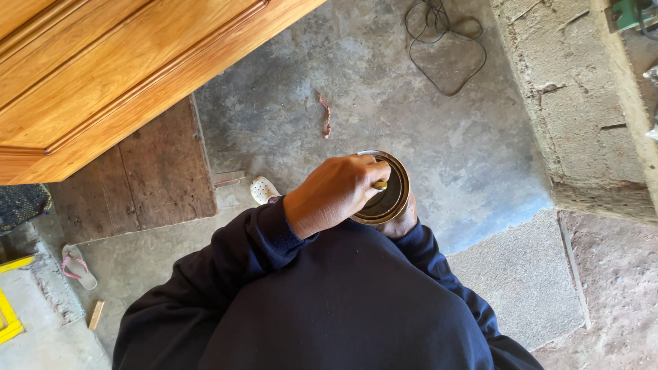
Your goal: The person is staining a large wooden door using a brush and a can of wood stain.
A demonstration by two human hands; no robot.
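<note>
I look straight down over my dark navy sweatshirt. My right hand (404,223) holds a round open metal tin (396,179) from underneath, with only its fingers showing past the rim. The tin holds a dark brown liquid. Above the tin's mouth, my left hand (330,193) is closed around a thin tool with a yellow end (380,185) that reaches into the tin. The rest of the tool is hidden by my fingers.
A varnished wooden panel (103,68) fills the top left, with a dark board (161,175) below it. On the concrete floor lie a white shoe (262,189), a pink sandal (77,266) and a black cable (445,41). A rough block wall (582,103) stands at right.
</note>
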